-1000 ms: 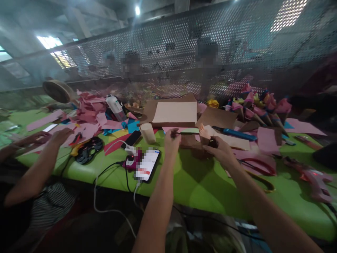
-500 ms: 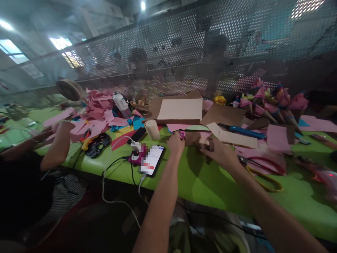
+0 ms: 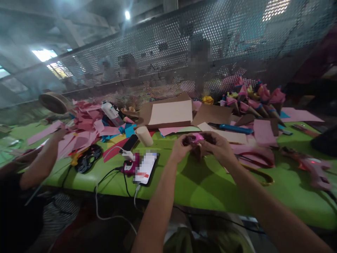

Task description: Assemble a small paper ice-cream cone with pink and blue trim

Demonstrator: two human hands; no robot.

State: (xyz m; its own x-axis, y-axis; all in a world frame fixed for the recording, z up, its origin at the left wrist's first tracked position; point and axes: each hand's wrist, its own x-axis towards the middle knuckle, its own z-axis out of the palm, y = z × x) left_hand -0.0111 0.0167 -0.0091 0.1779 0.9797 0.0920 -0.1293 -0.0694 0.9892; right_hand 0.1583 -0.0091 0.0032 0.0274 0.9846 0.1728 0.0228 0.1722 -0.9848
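A small pink paper flower (image 3: 198,138) with a brown paper piece (image 3: 199,151) below it is between my hands, above the green tabletop (image 3: 202,188). My left hand (image 3: 181,147) has its fingers closed on the flower's left side. From the right, my right hand (image 3: 216,144) pinches the same flower and brown paper. The fingers partly cover both pieces. Just behind my hands lie pale card strips (image 3: 223,135) and a blue-handled cutter (image 3: 234,128). Scissors (image 3: 255,159) with red and yellow loops lie by my right forearm.
A phone (image 3: 149,168) charges from a magenta power strip (image 3: 131,164), left of my arm. A glue gun (image 3: 312,165) lies at right. Wrapped paper flowers (image 3: 252,100) stand at back right. Pink paper scraps (image 3: 88,119) are heaped at left, near a co-worker's arm (image 3: 44,158).
My hands have come together; the right hand moved toward the left and now grips the same pink flower and brown paper. The view has shifted right.
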